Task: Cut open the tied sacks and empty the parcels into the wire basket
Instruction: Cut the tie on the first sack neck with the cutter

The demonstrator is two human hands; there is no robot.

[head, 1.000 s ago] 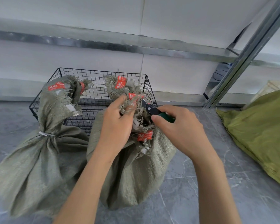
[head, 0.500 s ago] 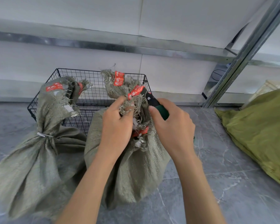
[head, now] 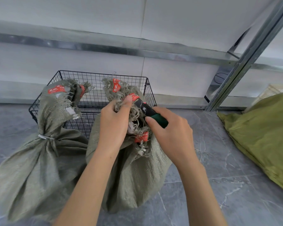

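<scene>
Left hand (head: 113, 123) grips the frayed neck of the near sack (head: 134, 173). Right hand (head: 171, 132) is closed round a green-handled cutter (head: 151, 112) at that neck, before the wire basket (head: 95, 88).

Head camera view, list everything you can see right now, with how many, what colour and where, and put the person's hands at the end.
Tied sack: one, grey-green woven, on the floor at left, neck bound with a white tie.
Sack being opened: one, grey-green woven, centre, red labels on its frayed top.
Wire basket: one, black, behind both sacks by the wall.
Olive sack: one, yellow-green, lying on the floor at right.
Cutter: one, black with green handle, at the centre sack's neck.
Metal frame post: one, silver, slanting at right.
Floor: grey tiles.
Left hand: gripping the centre sack's bunched neck.
Right hand: fingers closed on the cutter.
</scene>
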